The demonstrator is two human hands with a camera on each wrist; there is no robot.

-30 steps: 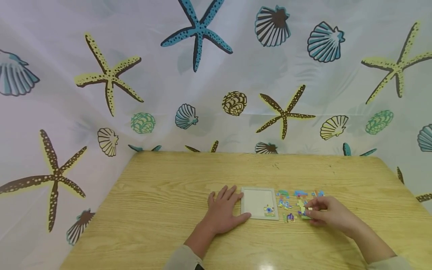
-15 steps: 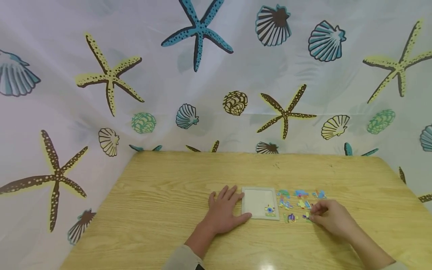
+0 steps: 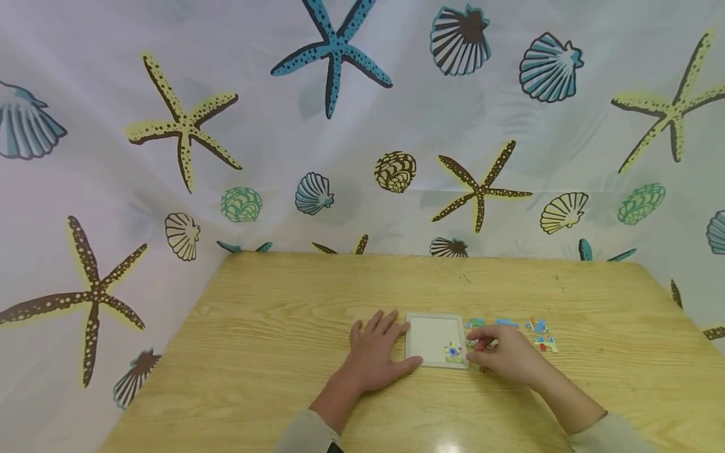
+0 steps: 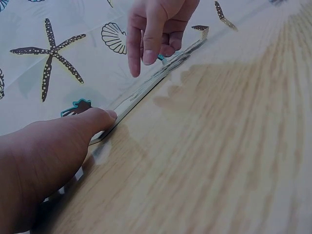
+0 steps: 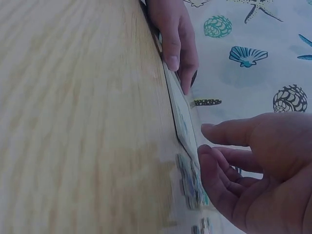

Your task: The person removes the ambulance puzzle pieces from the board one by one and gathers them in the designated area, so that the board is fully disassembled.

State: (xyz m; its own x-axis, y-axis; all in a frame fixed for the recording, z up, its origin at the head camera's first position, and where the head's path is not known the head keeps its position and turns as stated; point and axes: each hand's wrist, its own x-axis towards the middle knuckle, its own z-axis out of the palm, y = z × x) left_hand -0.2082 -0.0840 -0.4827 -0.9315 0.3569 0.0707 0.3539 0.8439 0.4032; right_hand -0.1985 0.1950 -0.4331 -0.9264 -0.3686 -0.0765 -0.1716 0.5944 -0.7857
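In the head view my left hand [image 3: 374,358] rests at the left side of a white square puzzle tray [image 3: 409,340], fingers spread, thumb at its near left corner. The left wrist view shows that thumb [image 4: 100,119] against the tray's rim. One jigsaw piece [image 3: 453,352] with a blue round shape sits in the tray's near right corner. My right hand [image 3: 506,355] hovers over the loose pieces beside the tray's right edge, hiding some of them. In the right wrist view its thumb [image 5: 229,131] and index finger stand slightly apart, with nothing seen between them.
More loose jigsaw pieces lie right of the tray, including a green one [image 3: 476,322], a blue one [image 3: 538,325] and one with red [image 3: 545,346]. The wooden table [image 3: 283,302] ends at a shell-and-starfish-printed cloth [image 3: 362,214] behind.
My right hand has moved left from the outer pieces to the tray's right edge, uncovering the piece with red. My left hand and the tray stay where they were.
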